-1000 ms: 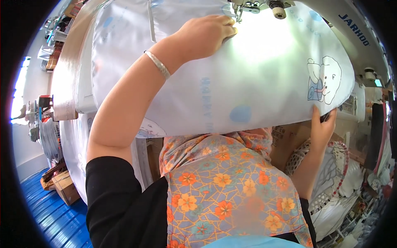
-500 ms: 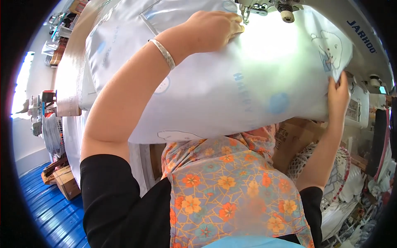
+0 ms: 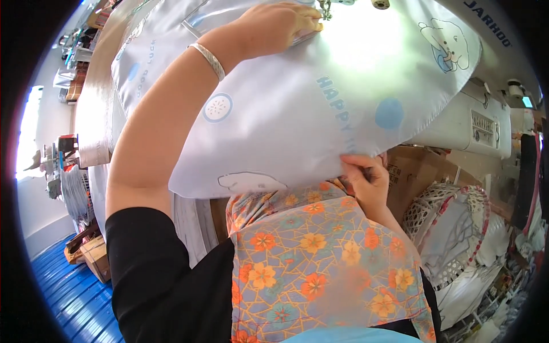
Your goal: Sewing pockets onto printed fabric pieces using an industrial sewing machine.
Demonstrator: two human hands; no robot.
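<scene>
White printed fabric [image 3: 274, 128] spreads beneath a sewing machine [image 3: 500, 54], a worker's left hand [image 3: 277, 26] upon it beside the presser foot [image 3: 326, 10], grip unclear, the right hand [image 3: 370, 180] pinching the near edge

The bare left arm [image 3: 151, 131], with a short black sleeve [image 3: 146, 257] on its upper part, bends at the elbow and reaches far up and to the right. The left hand [image 3: 277, 28] is back side up, its fingers bent and pointing right. The bare right arm [image 3: 389, 217] is low, near the tummy. The right hand [image 3: 370, 180] has curled fingers, close to its thumb.
</scene>
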